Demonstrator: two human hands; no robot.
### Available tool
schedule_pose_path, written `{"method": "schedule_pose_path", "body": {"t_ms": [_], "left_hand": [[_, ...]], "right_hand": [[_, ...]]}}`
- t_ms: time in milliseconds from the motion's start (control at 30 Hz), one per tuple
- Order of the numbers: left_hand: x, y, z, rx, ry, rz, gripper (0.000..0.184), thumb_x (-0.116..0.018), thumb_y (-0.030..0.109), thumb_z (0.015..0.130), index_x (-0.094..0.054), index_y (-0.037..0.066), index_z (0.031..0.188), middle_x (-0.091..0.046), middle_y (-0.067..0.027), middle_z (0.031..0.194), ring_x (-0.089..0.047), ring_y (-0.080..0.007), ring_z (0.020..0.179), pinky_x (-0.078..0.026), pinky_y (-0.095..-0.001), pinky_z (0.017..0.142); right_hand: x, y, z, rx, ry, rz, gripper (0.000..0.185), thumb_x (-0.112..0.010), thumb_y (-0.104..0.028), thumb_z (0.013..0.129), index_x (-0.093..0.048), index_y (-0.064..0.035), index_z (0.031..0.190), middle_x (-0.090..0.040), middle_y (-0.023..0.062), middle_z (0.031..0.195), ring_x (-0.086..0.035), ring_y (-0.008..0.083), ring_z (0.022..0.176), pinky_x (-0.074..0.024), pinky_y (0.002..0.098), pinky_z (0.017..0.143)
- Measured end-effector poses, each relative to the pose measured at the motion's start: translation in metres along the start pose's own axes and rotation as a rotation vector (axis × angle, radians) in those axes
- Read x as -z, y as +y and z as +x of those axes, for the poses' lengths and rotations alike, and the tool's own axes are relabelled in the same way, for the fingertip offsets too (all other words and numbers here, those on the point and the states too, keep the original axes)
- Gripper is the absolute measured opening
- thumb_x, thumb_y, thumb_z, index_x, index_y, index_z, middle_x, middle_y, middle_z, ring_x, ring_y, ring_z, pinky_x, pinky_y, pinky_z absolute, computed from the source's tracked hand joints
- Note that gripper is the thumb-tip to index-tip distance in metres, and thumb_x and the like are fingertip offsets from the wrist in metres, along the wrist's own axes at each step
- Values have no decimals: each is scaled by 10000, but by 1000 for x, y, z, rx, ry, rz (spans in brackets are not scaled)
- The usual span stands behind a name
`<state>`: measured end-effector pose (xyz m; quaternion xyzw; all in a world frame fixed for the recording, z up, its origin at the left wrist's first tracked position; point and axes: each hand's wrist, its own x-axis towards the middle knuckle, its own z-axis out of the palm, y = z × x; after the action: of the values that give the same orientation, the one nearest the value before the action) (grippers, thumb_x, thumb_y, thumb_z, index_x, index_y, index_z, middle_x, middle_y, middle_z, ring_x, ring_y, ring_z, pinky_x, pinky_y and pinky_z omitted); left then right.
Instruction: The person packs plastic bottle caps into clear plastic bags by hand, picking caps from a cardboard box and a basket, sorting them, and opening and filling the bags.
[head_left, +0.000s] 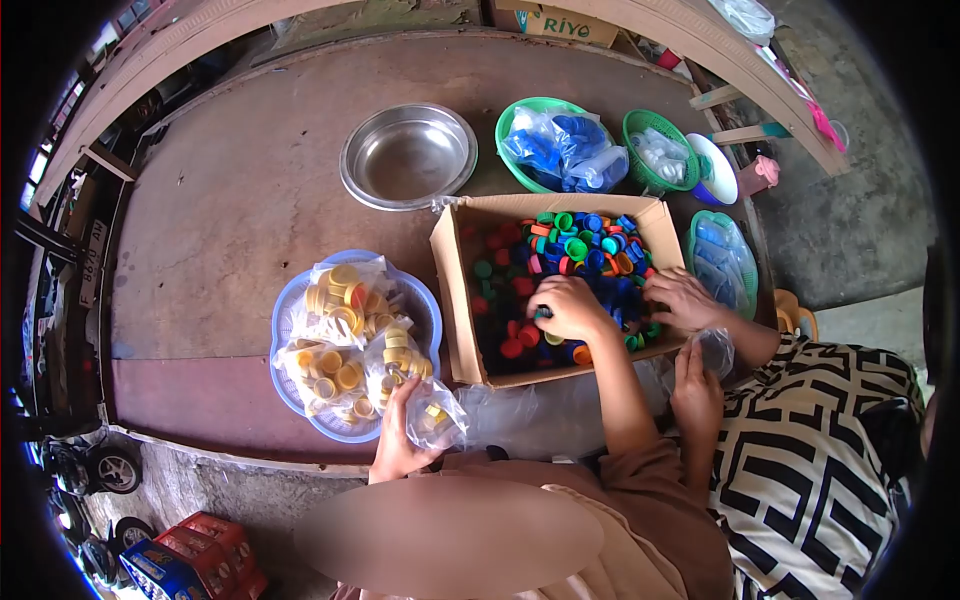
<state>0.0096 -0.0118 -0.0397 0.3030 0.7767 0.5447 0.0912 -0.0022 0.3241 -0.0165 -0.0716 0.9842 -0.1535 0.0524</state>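
Observation:
My left hand (398, 435) is closed on the gathered plastic of a small clear bag (440, 418) with a few yellow caps inside, at the front rim of a light-blue plastic basket (283, 372). Several clear bags of yellow caps (340, 300) fill that basket. Inside an open cardboard box (462, 330), my right hand (568, 306) reaches over loose plastic bottle caps (578, 248) in red, green, blue and orange. A dark greenish cap (543, 312) shows between its bent fingers.
A co-worker's hand (682, 298) reaches into the box's right side; their other hand (697, 390) holds a clear bag (713, 350). Behind stand a steel basin (408, 155) and a green basket (503, 150) with bagged blue caps. Another green basket (748, 265) sits right.

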Motion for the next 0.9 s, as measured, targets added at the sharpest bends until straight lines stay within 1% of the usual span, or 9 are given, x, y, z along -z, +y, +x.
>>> {"method": "schedule_pose_path", "body": {"t_ms": [167, 267, 300, 333, 400, 467, 633, 733, 900], "left_hand": [[0, -5, -5, 34, -15, -42, 877, -798, 254, 577, -345, -22, 1275, -490, -201, 1128, -512, -339, 1014, -401, -417, 889], [1, -8, -6, 30, -20, -46, 888, -797, 231, 580, -324, -18, 1289, -503, -185, 1109, -524, -316, 1004, -413, -405, 882], [1, -9, -5, 9, -21, -19, 902, -796, 208, 582, -304, -13, 1304, -516, -170, 1087, -537, -290, 991, -426, -393, 873], [1, -9, -5, -12, -22, 8, 917, -796, 186, 584, -283, -8, 1319, -530, -156, 1064, -550, -265, 978, -439, -380, 865], [-2, -11, -6, 7, -13, -54, 888, -794, 236, 581, -324, -20, 1290, -502, -187, 1105, -525, -316, 1000, -413, -404, 882], [-3, -10, -7, 15, -1, -69, 877, -794, 261, 580, -344, -25, 1276, -489, -202, 1126, -514, -340, 1010, -401, -415, 890], [0, -5, -6, 9, 16, -74, 878, -796, 251, 577, -346, -19, 1280, -493, -194, 1123, -520, -332, 1005, -406, -407, 887], [1, -3, -5, 45, 36, -105, 878, -798, 242, 576, -346, -12, 1284, -495, -189, 1118, -524, -326, 1002, -412, -402, 881], [1, -2, -4, 27, 25, -60, 875, -797, 237, 574, -348, -9, 1284, -502, -185, 1096, -529, -321, 991, -418, -401, 871]], "right_hand": [[29, 8, -24, -204, -11, 273, 247, -716, -172, 593, -679, -120, 831, -652, 84, 835, -607, 262, 850, -468, 358, 773], [35, 17, -34, -354, 10, 510, 351, -746, -279, 662, -669, -64, 928, -666, 120, 849, -638, 251, 783, -486, 335, 701], [48, 11, -33, -532, -80, 445, 422, -717, -396, 703, -668, -38, 921, -667, 124, 796, -646, 235, 731, -492, 325, 656], [47, 18, -30, -537, -88, 334, 439, -653, -476, 742, -680, -67, 901, -665, 117, 756, -645, 236, 682, -492, 344, 626], [60, 10, -24, -685, -78, 293, 335, -625, -357, 797, -677, -38, 887, -650, 109, 655, -644, 195, 644, -473, 312, 573], [43, 30, -22, -537, 136, -3, 245, -606, -314, 773, -692, -96, 844, -626, 97, 599, -615, 238, 580, -471, 359, 593], [21, 38, -10, -633, 95, -426, 304, -697, -386, 673, -695, -125, 828, -640, 97, 872, -600, 249, 864, -431, 439, 733], [9, 37, -5, -615, 191, -262, 320, -734, -401, 624, -694, -147, 815, -603, 87, 926, -557, 258, 943, -407, 468, 749], [6, 38, -8, -447, 428, -209, 165, -752, -213, 607, -649, -100, 669, -601, 58, 768, -576, 258, 826, -441, 399, 694]]}}
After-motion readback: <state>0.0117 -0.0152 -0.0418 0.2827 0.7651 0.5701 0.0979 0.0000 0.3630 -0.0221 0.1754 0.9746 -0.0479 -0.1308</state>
